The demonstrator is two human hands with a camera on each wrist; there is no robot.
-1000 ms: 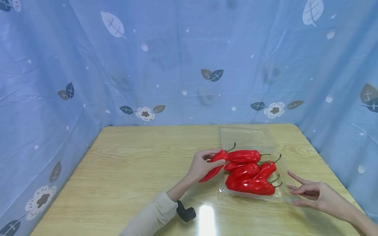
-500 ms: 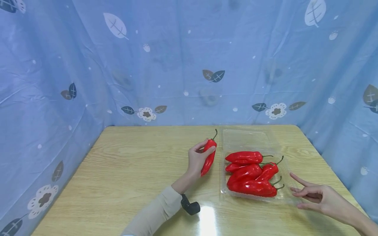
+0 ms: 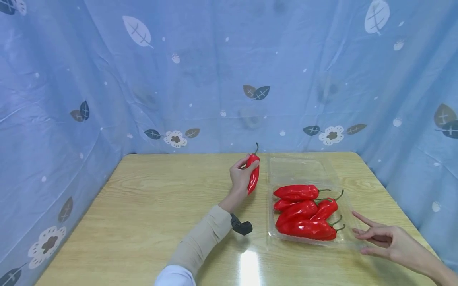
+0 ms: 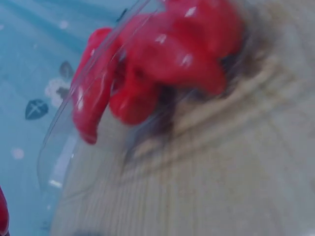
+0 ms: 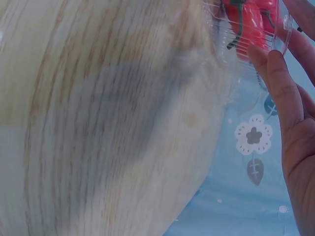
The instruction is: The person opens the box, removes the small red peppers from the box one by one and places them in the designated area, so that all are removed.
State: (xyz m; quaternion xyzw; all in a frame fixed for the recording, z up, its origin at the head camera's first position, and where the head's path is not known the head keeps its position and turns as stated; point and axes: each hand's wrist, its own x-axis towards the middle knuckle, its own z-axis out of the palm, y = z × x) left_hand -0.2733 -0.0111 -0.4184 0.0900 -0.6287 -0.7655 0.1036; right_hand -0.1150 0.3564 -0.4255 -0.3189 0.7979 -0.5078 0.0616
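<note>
Left hand [image 3: 240, 175] pinches a red pepper [image 3: 253, 178] over the counter [image 3: 161, 190], near its far edge; right hand [image 3: 391, 243], fingers loosely spread, hangs by a clear container [image 3: 300, 171], contact unclear.
Likely light, firm and slick, the pepper suits a hold just below its stem; room opens toward the counter's left edge.

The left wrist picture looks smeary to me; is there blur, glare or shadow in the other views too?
Left wrist: red peppers and table both blurred; head: mostly sharp, with a white glare patch on the table near the bottom edge; right wrist: a broad, soft grey shadow across the table, right hand fairly clear.
</note>
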